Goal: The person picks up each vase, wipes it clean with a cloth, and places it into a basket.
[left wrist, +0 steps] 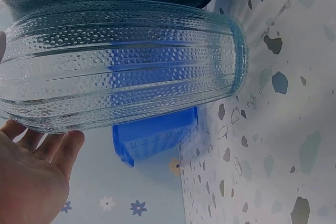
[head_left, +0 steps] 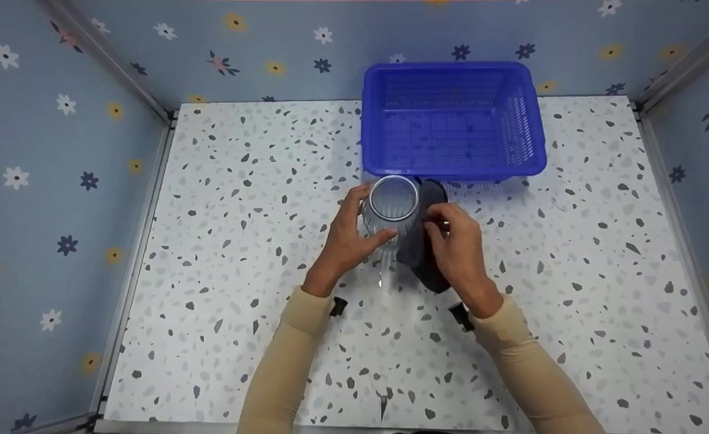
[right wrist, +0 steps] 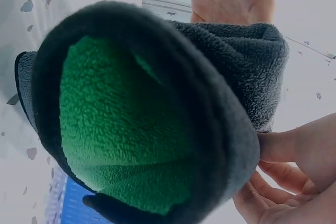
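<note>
Now the left hand curls around a ribbed glass jar, while the right hand pinches a dark cloth seemingly pressed against the jar's side, just before the blue basket.

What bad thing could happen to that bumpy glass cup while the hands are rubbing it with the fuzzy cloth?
The glass cup could slip: only the left hand grips it, around its side, while the right hand presses the dark cloth against it. It sits above the hard speckled table, so a drop might crack it. It is also close to the blue basket, so a big wiping push might bump the rim.
</note>
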### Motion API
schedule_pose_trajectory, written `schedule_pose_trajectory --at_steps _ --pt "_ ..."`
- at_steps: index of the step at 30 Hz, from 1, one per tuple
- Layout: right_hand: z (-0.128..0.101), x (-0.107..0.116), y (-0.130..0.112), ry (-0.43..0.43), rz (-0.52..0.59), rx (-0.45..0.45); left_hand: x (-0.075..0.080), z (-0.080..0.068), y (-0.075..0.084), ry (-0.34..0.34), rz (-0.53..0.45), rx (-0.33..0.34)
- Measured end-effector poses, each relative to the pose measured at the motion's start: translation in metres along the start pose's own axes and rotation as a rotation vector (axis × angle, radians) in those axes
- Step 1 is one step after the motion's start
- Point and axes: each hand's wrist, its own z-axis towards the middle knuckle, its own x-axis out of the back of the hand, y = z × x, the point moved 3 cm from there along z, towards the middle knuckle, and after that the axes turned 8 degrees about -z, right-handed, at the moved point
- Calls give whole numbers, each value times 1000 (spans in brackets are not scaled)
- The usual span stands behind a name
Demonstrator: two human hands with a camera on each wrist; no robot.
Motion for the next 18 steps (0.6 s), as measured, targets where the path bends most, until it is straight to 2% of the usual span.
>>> schedule_pose_trajectory --at_steps 12,18 --pt "-9 -19 30 -11 47 -19 0 0 2 2 14 -18" --pt "-15 -39 48 -61 10 -65 0 1 1 7 34 -32"
